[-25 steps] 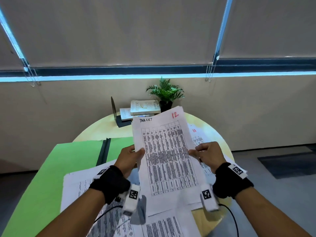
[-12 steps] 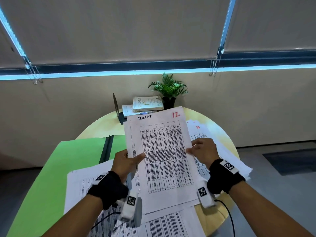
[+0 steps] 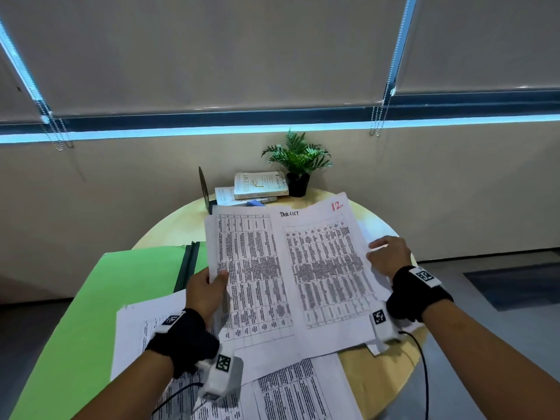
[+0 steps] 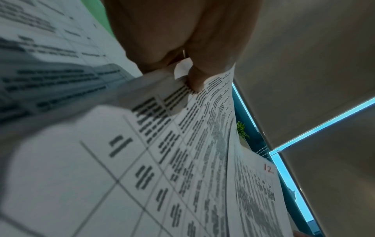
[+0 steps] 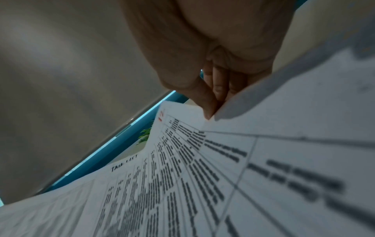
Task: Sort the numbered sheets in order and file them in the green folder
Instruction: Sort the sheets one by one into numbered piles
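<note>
I hold two printed sheets side by side above the round table (image 3: 372,374). My left hand (image 3: 209,286) pinches the left edge of an unnumbered-looking sheet (image 3: 245,268); the left wrist view shows my thumb and fingers (image 4: 192,75) clamped on that sheet's edge (image 4: 162,144). My right hand (image 3: 389,259) pinches the right edge of sheet 12 (image 3: 327,268), headed "TASK LIST" with a red 12 at its top corner (image 5: 161,116). The two sheets overlap in the middle. The green folder (image 3: 75,313) lies open on the left, its dark spine (image 3: 188,268) just beyond my left hand.
More printed sheets (image 3: 142,328) lie spread on the table under my hands and toward me (image 3: 303,389). At the table's far edge stand stacked books (image 3: 260,184), a dark bookend (image 3: 203,186) and a potted plant (image 3: 298,165). The wall and blinds are behind; the floor drops away at right.
My hands have drawn apart. The left hand has slid one sheet out to the left from behind sheet 12, and the right hand has carried sheet 12 rightward, so two sheets now show.
</note>
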`<control>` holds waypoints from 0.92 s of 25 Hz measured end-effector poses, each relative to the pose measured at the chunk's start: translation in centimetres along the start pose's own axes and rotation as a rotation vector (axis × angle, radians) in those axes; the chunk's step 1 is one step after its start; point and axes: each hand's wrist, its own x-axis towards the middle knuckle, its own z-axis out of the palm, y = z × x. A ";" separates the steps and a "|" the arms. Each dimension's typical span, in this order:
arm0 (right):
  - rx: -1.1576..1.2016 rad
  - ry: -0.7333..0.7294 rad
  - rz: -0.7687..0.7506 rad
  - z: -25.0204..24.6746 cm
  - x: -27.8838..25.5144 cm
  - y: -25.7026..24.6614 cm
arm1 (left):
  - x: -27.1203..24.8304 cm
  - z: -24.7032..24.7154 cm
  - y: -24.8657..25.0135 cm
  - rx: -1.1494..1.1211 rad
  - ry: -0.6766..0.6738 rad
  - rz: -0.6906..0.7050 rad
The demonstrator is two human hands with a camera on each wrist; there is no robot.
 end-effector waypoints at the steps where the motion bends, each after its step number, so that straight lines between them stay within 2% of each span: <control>1: -0.062 0.003 -0.002 -0.5 1.1 0.4 | 0.1 -0.5 0.0 0.031 0.015 0.012; 4: -0.333 -0.050 -0.051 -1.5 3.8 1.3 | 0.7 -1.6 0.1 0.089 0.076 0.009; 7: -0.468 -0.167 -0.036 -1.4 4.5 1.9 | 1.5 -2.2 0.6 0.137 0.140 0.031; 11: -0.645 -0.336 -0.055 -0.2 3.2 2.9 | 2.5 -2.6 2.6 0.176 0.372 0.089; 13: -0.685 -0.365 -0.065 -0.1 2.5 3.0 | 3.0 -2.8 3.5 0.114 0.407 0.107; 17: -0.691 -0.372 -0.066 -0.6 2.9 2.9 | 2.3 -1.6 4.3 -0.116 0.206 0.029; 20: -0.654 -0.348 -0.050 -1.3 3.0 2.8 | 0.3 0.7 4.6 -0.087 0.033 -0.003; 23: -0.675 -0.365 -0.086 -1.8 2.6 2.7 | -1.3 3.0 4.8 -0.087 -0.073 -0.031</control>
